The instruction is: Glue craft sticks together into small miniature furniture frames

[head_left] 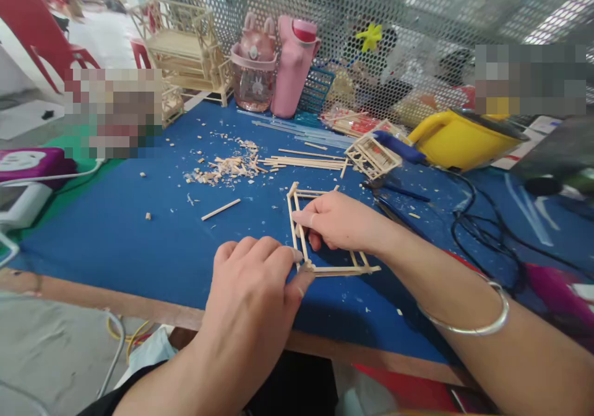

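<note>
Okay, open rectangular frame of thin pale wooden sticks (341,271) sits near the front edge of the blue tabletop (176,255), both hands on it. Left hand (255,280): thumb and index fingertip pinch the frame's near-left corner, other fingers bent alongside. Right hand (341,221): thumb and index finger pinch the frame's left side about midway, remaining fingers curled in over the frame's inside; silver metal bangle (487,323) on that forearm.

Single short pale stick (221,210) lies left of the frame, apart from it. Beyond: scattered heap of pale wood chips (232,167), bunch of long thin wooden sticks (310,163), small pale wooden lattice piece (374,156). Dark-blue-handled hand tool (401,215) lies right of the frame, partly behind the right forearm. Farther back: pink bottle (294,66), clear pink rabbit-eared cup (254,85), tiered wooden stick structure (180,44); yellow container with a handle (464,140) at right, black cable (482,224) coiled nearer.
</note>
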### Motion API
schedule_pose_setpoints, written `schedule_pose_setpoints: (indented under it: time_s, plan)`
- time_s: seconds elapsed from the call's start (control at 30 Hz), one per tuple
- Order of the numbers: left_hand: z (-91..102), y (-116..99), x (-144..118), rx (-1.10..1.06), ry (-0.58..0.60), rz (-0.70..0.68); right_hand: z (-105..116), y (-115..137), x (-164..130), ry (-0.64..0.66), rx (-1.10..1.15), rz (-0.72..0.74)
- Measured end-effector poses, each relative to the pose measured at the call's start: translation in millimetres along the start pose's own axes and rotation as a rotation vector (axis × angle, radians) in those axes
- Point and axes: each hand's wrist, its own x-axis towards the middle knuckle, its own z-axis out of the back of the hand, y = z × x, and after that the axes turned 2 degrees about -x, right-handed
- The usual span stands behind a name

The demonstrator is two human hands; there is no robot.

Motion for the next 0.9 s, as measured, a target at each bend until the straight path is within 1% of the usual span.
schedule_pose_setpoints:
  time_s: [0.17,0.33,0.53,0.7,0.73,0.77,0.8,0.9]
  plan:
    - [-0.3,-1,1,0.007,0.052,-0.004,-3,-1,2,-0.008,0.012,-0.022]
    - [-2.3,-1,-2,0.027,0.064,-0.018,-4,-3,1,-0.026,0.023,-0.013]
    - [-3.4,0,-1,0.004,0.055,-0.011,-2,-5,-1,0.009,0.020,0.023]
    - [-0.2,-2,0,-0.013,0.124,0.021,0,-4,-7,-0.012,0.102,0.003]
    - [0.7,-3,0,-0.012,0.140,0.030,1,-4,-10,-0.042,0.123,0.010]
    - [1.6,-4,0,-0.012,0.149,0.039,3,-4,-14,-0.102,0.147,0.030]
    - [2.2,-4,1,-0.016,0.154,0.046,6,-5,-19,-0.200,0.179,0.063]
    - [2.0,-4,0,-0.039,0.142,0.050,12,-11,-40,-0.611,0.388,0.223]
